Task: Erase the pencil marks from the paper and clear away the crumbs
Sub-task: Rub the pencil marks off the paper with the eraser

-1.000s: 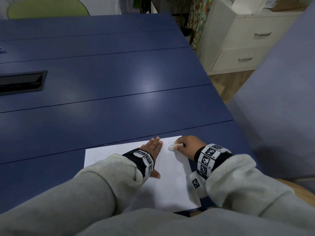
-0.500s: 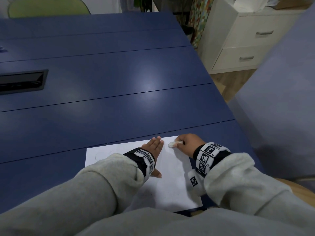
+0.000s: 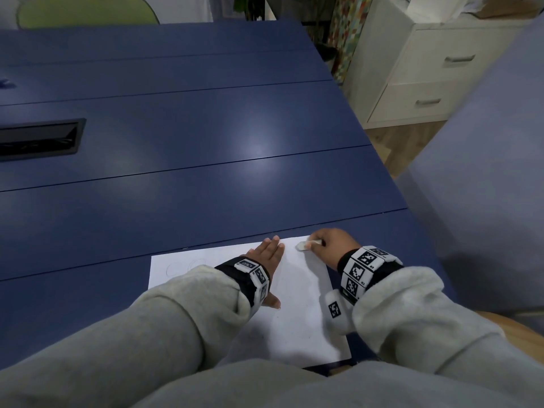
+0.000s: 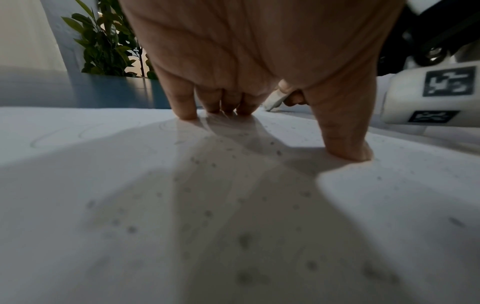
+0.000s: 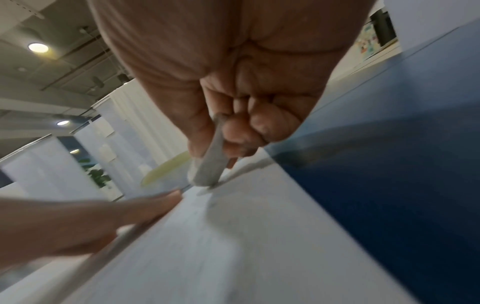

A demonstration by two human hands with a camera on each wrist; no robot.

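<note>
A white sheet of paper lies at the near edge of the blue table. My left hand presses flat on the paper's upper middle, fingers straight; the left wrist view shows its fingertips and thumb down on the sheet. My right hand pinches a white eraser at the paper's far right corner, tip on the sheet; in the right wrist view the eraser touches the paper's edge. Faint pencil circles remain at the far left. Grey eraser crumbs dot the paper.
A black cable tray is set into the table at the far left. White drawers stand beyond the right table edge, with a blue-grey partition near my right arm. A green chair back shows beyond the far edge.
My right hand with the eraser has slid a little up toward the paper's far right corner. The left hand stays pressed in the same place.
</note>
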